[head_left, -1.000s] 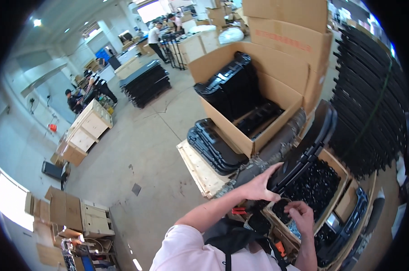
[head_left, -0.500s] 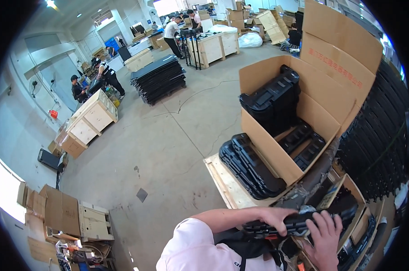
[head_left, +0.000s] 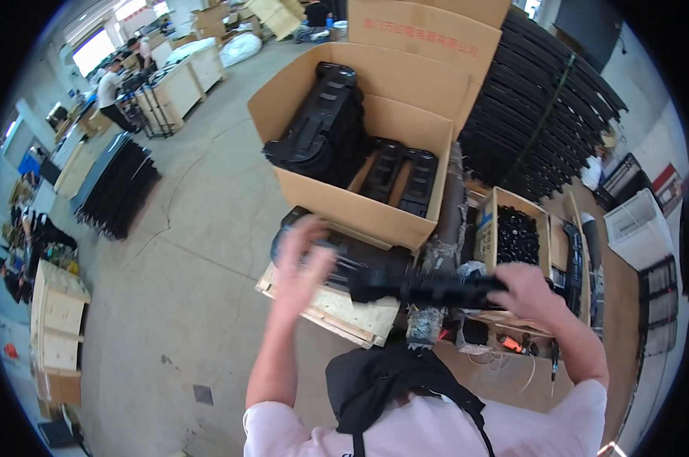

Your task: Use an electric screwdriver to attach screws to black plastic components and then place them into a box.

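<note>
A long black plastic part (head_left: 428, 289), blurred by motion, lies level across in front of me. My right hand (head_left: 526, 291) is closed round its right end. Off its left end, my left hand (head_left: 303, 263) is raised with the fingers apart, also smeared by motion. Behind that hand, similar black plastic parts (head_left: 295, 218) rest on a pale wooden board (head_left: 344, 312). A large open cardboard box (head_left: 344, 200) stands just beyond, holding a tall stack of black plastic parts (head_left: 318, 126) and smaller black pieces (head_left: 418, 180) beside it.
Right of the box, a smaller carton (head_left: 544, 221) contains many small black pieces (head_left: 516, 234). An orange-and-black tool (head_left: 510, 344) lies below it. Long black panels (head_left: 539, 99) are stacked behind. A white crate (head_left: 640, 227) sits far right; a dark stack (head_left: 116, 186) and people are at left.
My view has swung right. The black part has come away from the small carton's top, uncovering the small pieces. My left hand has left the part and moved left; my right hand now grips its right end.
</note>
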`<action>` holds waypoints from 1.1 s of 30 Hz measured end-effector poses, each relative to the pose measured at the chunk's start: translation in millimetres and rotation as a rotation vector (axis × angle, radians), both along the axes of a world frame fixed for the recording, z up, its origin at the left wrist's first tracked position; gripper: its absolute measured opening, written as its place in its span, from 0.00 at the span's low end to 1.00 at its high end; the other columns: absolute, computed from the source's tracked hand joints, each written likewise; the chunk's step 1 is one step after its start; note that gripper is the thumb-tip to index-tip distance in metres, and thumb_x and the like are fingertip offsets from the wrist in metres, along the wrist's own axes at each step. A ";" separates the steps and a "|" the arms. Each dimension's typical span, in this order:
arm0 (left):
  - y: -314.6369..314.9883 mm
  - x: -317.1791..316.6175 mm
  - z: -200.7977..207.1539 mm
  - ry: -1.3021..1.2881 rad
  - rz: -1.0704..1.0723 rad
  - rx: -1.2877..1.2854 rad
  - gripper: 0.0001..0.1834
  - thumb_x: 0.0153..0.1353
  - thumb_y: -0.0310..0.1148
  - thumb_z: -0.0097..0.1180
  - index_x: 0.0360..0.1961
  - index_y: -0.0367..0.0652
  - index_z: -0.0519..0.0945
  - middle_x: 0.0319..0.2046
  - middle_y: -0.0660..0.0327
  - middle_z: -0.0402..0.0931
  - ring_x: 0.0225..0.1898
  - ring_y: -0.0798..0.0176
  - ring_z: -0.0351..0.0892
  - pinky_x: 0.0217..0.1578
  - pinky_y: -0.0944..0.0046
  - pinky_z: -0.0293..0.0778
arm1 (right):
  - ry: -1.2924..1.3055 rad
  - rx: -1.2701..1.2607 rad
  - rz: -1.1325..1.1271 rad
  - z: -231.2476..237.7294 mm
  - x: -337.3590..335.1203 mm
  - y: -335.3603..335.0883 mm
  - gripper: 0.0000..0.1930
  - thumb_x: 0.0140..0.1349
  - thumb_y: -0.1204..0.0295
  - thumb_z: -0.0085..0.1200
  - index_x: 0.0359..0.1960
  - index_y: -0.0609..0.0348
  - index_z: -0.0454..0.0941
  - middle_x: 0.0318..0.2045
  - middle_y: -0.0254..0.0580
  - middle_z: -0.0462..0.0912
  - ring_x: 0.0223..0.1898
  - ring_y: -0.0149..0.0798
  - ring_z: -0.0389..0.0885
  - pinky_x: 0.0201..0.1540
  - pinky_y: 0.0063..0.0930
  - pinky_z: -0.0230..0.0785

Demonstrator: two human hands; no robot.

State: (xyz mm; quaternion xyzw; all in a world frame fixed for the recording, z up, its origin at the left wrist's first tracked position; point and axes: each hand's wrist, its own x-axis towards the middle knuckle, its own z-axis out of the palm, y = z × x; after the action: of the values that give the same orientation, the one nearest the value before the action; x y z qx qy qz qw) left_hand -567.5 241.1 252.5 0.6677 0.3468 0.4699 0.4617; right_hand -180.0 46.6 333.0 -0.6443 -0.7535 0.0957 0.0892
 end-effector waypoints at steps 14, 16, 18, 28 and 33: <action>-212.9 -101.6 -354.4 0.828 0.269 -0.604 0.27 0.67 0.52 0.56 0.48 0.36 0.84 0.41 0.44 0.87 0.45 0.46 0.88 0.46 0.50 0.80 | 1.345 -0.006 -0.696 -125.5 128.4 291.3 0.17 0.64 0.68 0.60 0.47 0.73 0.85 0.41 0.48 0.89 0.38 0.41 0.88 0.44 0.36 0.80; -254.6 -100.9 -370.6 0.962 0.025 -0.822 0.30 0.67 0.52 0.56 0.56 0.35 0.83 0.50 0.40 0.84 0.56 0.41 0.83 0.58 0.50 0.76 | 1.243 0.113 -0.855 -174.4 151.8 336.4 0.20 0.60 0.68 0.63 0.45 0.77 0.84 0.43 0.54 0.88 0.42 0.45 0.88 0.46 0.41 0.80; -303.6 -125.3 -385.7 0.875 0.148 -1.013 0.26 0.69 0.48 0.56 0.53 0.35 0.83 0.45 0.42 0.86 0.45 0.45 0.88 0.45 0.51 0.82 | 1.207 0.138 -0.928 -202.5 125.5 375.1 0.22 0.59 0.65 0.65 0.43 0.79 0.84 0.45 0.60 0.88 0.47 0.51 0.88 0.50 0.44 0.79; -363.2 -119.5 -362.5 0.202 0.754 -1.490 0.16 0.70 0.41 0.56 0.44 0.37 0.81 0.37 0.49 0.86 0.28 0.58 0.84 0.24 0.61 0.76 | 0.695 -0.155 -1.253 -277.7 86.5 430.4 0.32 0.65 0.72 0.51 0.70 0.71 0.61 0.64 0.66 0.76 0.65 0.61 0.77 0.68 0.44 0.69; -346.1 -151.5 -407.0 0.132 0.771 -1.575 0.16 0.71 0.40 0.54 0.44 0.37 0.81 0.35 0.53 0.86 0.27 0.60 0.83 0.24 0.63 0.76 | 0.834 -0.164 -1.372 -353.8 143.4 438.7 0.30 0.65 0.73 0.50 0.69 0.70 0.63 0.67 0.65 0.73 0.67 0.59 0.75 0.69 0.46 0.67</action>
State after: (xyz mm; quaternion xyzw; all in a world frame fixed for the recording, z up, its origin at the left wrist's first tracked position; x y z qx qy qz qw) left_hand -719.0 -105.1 -154.5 0.0171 0.7975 0.1778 0.5763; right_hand -36.6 485.3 -20.9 -0.8791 -0.0855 0.3071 0.3543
